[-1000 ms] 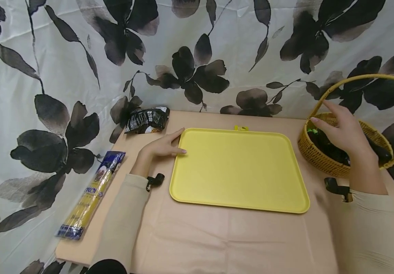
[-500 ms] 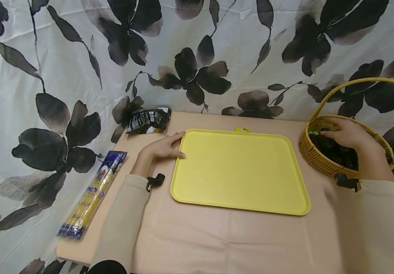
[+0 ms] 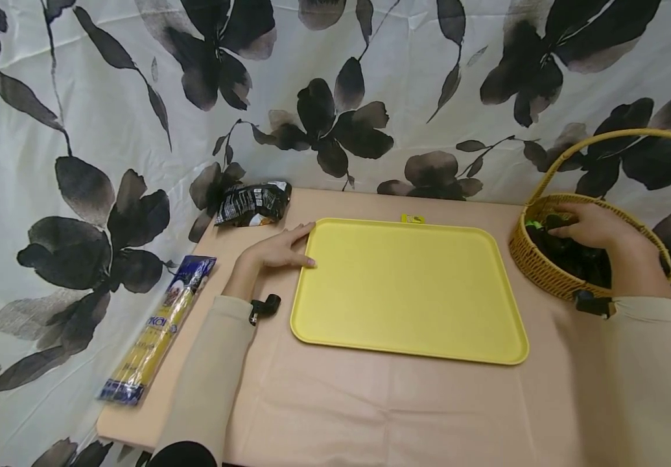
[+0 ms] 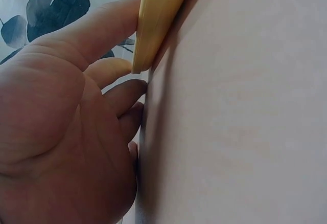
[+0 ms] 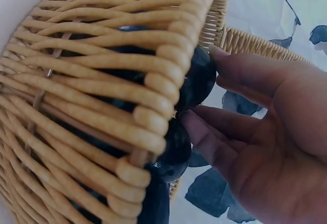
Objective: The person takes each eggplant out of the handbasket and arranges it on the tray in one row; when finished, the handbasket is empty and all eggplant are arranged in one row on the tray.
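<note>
My left hand (image 3: pixel 277 251) lies at the left edge of a yellow tray (image 3: pixel 405 292). Its thumb touches the rim and its fingers stretch along the outer side; in the left wrist view the tray's edge (image 4: pixel 153 24) meets thumb and fingers. My right hand (image 3: pixel 598 227) reaches into a wicker basket (image 3: pixel 545 275) at the right. In the right wrist view its thumb and fingers (image 5: pixel 204 137) pinch a glossy dark eggplant (image 5: pixel 199 78). Another dark eggplant (image 5: pixel 173 152) lies just below it. In the head view the hand hides part of the basket's contents.
A black packet (image 3: pixel 253 204) lies at the table's back left corner. Along the left edge lies a pack of spaghetti (image 3: pixel 160 331). Something small and yellow (image 3: pixel 412 219) shows behind the tray. The basket's tall handle (image 3: pixel 609 134) arches over the right hand. A floral curtain (image 3: pixel 335 84) hangs behind.
My right hand has gone down from above the basket to the dark eggplants inside it, and its fingers have closed in. The left hand and tray have stayed in place.
</note>
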The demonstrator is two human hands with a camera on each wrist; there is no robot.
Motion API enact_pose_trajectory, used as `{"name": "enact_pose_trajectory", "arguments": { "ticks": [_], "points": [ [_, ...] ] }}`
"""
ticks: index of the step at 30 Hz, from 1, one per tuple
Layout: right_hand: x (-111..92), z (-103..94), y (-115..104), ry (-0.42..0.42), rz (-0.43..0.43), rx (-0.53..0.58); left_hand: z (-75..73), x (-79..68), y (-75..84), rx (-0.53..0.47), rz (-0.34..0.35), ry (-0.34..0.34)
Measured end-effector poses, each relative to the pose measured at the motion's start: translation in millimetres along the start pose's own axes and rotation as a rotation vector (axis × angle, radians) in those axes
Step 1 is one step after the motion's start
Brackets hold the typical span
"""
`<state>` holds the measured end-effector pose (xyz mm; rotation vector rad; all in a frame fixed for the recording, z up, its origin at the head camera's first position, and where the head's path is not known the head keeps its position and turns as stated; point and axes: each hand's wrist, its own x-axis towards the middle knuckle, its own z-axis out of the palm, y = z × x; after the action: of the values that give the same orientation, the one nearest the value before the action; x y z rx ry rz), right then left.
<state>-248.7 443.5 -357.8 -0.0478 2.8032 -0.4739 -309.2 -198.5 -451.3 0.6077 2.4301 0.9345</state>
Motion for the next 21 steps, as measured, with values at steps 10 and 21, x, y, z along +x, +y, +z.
{"name": "enact_pose_trajectory", "arguments": {
  "ticks": [10,21],
  "points": [
    [-5,3.8,-10,-0.020,-0.019,0.023,-2.0,-2.1,-1.1,-0.002,0.001,-0.003],
    [-13,11.0,-11,-0.053,0.001,0.119,-2.5,-8.1,0.3,0.011,0.009,-0.012]
  ]
}}
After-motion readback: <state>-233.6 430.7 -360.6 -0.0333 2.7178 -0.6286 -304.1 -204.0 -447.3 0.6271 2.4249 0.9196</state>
